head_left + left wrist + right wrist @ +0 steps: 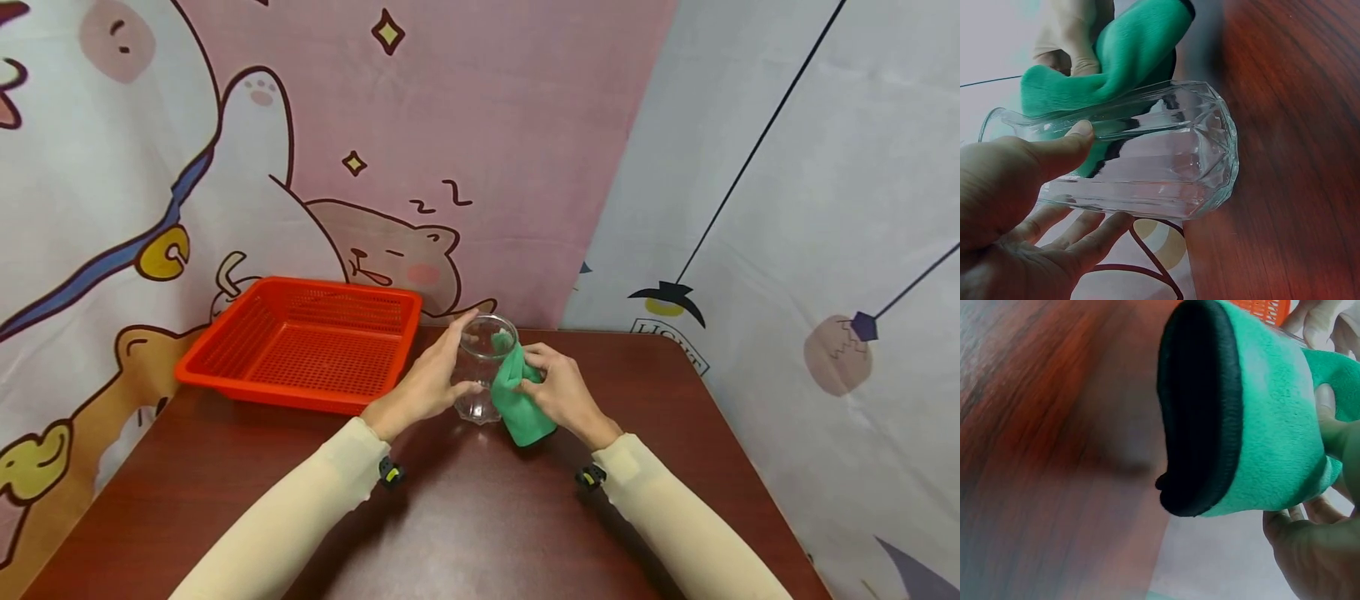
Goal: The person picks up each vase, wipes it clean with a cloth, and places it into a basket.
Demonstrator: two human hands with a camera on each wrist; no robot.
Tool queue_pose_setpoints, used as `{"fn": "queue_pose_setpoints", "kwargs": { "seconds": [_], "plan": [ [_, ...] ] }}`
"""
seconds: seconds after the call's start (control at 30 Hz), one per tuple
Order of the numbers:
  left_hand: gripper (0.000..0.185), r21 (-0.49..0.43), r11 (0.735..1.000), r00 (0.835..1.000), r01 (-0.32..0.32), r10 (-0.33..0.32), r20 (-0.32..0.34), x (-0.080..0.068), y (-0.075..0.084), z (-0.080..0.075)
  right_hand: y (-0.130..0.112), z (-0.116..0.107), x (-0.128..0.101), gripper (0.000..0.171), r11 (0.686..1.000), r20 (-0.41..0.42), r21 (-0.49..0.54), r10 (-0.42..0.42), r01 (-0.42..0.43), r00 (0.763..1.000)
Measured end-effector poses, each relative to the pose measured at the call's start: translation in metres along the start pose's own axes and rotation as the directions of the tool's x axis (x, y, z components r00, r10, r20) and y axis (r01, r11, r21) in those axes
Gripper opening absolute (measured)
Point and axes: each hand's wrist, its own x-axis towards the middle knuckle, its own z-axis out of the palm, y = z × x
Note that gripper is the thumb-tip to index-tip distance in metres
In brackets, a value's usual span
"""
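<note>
My left hand (429, 385) curled around a ribbed glass jar (483, 367) at frame center, my right hand (561, 393) pinching a green cloth (521, 404) over its rim, red basket (225, 354) left on the desk (480, 517)

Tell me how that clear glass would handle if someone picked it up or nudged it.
The glass looks rigid and probably breakable: thick, clear, faceted walls. Its smooth surface may be slippery, though the left hand grips it with thumb and fingers while the green cloth drapes over its rim. On the wooden table it would likely stand steadily on its base.
</note>
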Motion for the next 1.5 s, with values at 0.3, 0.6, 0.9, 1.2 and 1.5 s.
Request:
{"fn": "queue_pose_setpoints", "kwargs": {
  "seconds": [0.3, 0.6, 0.9, 1.2, 1.5],
  "plan": [
    [0.124, -0.003, 1.0, 1.0, 0.0, 0.0, 0.0, 0.0, 0.0, 0.0, 0.004, 0.001, -0.004, 0.046, 0.996, 0.049, -0.072, -0.04, 0.044, 0.998],
    [0.124, -0.02, 1.0, 1.0, 0.011, -0.011, 0.012, 0.001, 0.0, 0.0, 0.009, 0.004, -0.006, 0.045, 0.988, 0.104, -0.14, -0.056, 0.07, 0.993],
    [0.123, -0.024, 1.0, 1.0, 0.012, -0.011, 0.008, 0.0, 0.002, 0.0, 0.016, 0.009, -0.012, 0.042, 0.97, 0.147, -0.217, -0.079, 0.11, 0.986],
    [0.124, -0.032, 0.999, 1.0, 0.012, -0.011, 0.008, 0.001, -0.001, 0.001, 0.021, 0.011, -0.014, 0.017, 0.962, 0.222, -0.259, -0.031, 0.09, 0.975],
    [0.124, -0.028, 0.999, 1.0, 0.017, -0.016, 0.014, 0.001, -0.002, 0.001, 0.018, 0.013, -0.012, 0.014, 0.962, 0.26, -0.267, 0.021, 0.051, 0.965]
  ]
}}
